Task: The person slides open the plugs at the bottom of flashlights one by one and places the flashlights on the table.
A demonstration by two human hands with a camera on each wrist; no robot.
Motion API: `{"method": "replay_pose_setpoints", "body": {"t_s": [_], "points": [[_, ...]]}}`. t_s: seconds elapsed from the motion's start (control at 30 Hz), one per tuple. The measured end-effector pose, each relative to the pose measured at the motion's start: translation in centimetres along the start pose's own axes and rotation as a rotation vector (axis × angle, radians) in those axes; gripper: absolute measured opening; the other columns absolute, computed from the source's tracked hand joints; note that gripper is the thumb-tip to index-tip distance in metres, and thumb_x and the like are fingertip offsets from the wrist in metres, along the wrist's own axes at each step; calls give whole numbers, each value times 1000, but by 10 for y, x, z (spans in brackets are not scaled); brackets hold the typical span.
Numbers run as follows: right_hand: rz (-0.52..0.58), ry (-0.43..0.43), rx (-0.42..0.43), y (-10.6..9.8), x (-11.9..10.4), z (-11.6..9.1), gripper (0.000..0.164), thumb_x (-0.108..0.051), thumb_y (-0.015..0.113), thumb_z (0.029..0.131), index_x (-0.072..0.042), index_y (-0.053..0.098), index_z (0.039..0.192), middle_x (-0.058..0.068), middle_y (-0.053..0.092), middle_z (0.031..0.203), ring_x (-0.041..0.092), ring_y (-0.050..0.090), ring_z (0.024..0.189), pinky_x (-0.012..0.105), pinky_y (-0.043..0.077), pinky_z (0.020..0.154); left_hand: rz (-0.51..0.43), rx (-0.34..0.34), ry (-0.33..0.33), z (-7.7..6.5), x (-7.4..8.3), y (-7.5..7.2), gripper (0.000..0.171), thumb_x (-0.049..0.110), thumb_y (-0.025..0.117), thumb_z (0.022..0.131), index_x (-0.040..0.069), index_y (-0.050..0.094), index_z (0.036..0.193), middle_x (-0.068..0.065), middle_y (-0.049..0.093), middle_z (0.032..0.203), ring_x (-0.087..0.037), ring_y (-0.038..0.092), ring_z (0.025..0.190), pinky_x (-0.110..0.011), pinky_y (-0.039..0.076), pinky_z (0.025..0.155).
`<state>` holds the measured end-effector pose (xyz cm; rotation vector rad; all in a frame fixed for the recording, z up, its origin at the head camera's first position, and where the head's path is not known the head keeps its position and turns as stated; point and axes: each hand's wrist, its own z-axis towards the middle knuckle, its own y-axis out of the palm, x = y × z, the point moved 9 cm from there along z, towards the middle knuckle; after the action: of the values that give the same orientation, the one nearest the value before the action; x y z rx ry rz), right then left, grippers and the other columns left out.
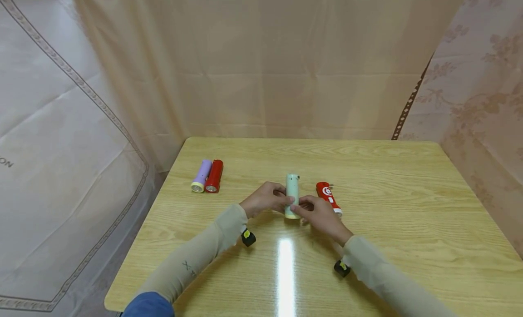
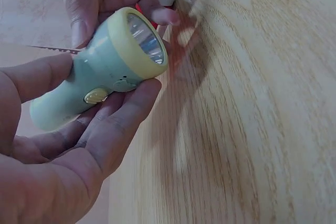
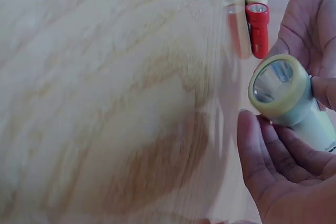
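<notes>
Both hands hold a mint-green flashlight with a pale yellow head over the middle of the table. My left hand grips its left side; in the left wrist view the thumb lies on the body and fingers curl beneath, near the yellow switch. From the other side my right hand holds it between thumb and fingers, close to the head. The lens points toward the wrist cameras. Just beyond the right hand lies a red flashlight with a white emblem, its white head partly hidden.
At the left of the wooden table a purple flashlight and a plain red flashlight lie side by side, lenses toward me. Beige cloth hangs behind the table's far edge, with patterned cloth at both sides.
</notes>
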<state>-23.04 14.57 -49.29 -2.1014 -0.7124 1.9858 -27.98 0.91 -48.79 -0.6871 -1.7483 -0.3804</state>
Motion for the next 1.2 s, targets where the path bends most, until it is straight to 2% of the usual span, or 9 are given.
{"method": "replay_pose_setpoints", "body": {"t_s": [0.17,0.43,0.6,0.77,0.93,1.07,1.2], "points": [[36,30,11,2,2,0,43,-34,72,99,-3,65,127,9,72,114,22,72,89,37,61,77,-11,7,17,0,1,-1,36,23,67,103,-5,64,125,-16,67,114,-30,70,100,-45,61,87],[52,33,35,1,1,1,51,-47,68,99,-6,66,128,7,71,116,21,69,99,38,61,79,-27,0,43,-2,4,-2,36,26,70,101,-3,66,121,-17,68,112,-31,73,94,-47,61,86],[37,7,48,-1,-1,1,50,-44,70,98,-5,66,129,8,71,119,23,68,105,37,61,80,-53,-2,56,-3,4,-5,37,28,66,102,-2,65,125,-17,68,114,-31,73,97,-47,61,88],[6,-19,43,0,-2,1,48,-38,71,99,-3,65,131,9,69,121,25,67,107,35,61,80,-116,-18,82,-4,8,-9,40,27,57,107,-2,60,134,-19,66,119,-31,69,105,-48,60,91],[-61,-51,58,-2,-5,1,47,-38,72,98,-4,66,131,8,70,121,25,67,107,39,60,85,-163,-43,92,-3,9,-11,46,34,55,108,-2,60,136,-21,66,121,-31,68,109,-47,60,90],[-119,-93,82,-3,-10,0,44,-34,73,98,-4,67,129,7,71,118,24,68,104,43,59,87,-232,-43,66,-2,8,-13,51,42,54,107,-2,62,133,-22,66,121,-35,67,110,-47,60,91],[-160,-147,111,-4,-15,0,40,-27,74,97,-2,68,128,8,72,111,24,69,98,41,61,83,-328,-46,28,-1,6,-14,48,38,55,108,-2,61,133,-24,67,120,-36,68,107,-50,59,92]]}}
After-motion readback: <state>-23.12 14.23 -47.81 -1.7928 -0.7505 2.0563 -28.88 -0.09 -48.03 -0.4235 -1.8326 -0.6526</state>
